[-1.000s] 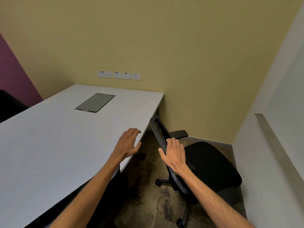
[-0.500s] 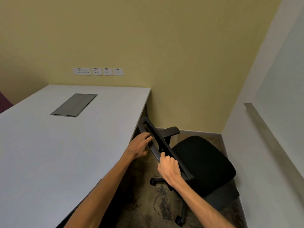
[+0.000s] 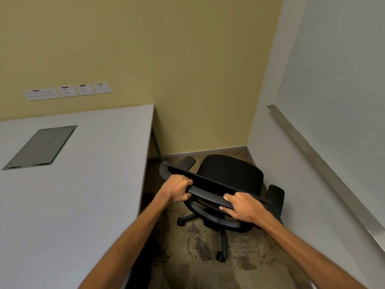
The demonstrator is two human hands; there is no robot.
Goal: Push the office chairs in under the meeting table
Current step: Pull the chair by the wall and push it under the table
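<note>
Both hands grip the top of the black chair's back: left hand [image 3: 177, 188], right hand [image 3: 242, 207]. The chair [image 3: 229, 180] sits right of the worktop [image 3: 83, 195], facing the corner. Turn it slowly toward the worktop, then push straight.

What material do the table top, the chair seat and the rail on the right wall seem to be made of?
Table top: probably laminate over board, matt pale grey, smooth with a thin, square edge. Chair seat: looks like black fabric upholstery, dull with no shine. Rail: apparently brushed metal, silvery with a soft sheen.
</note>
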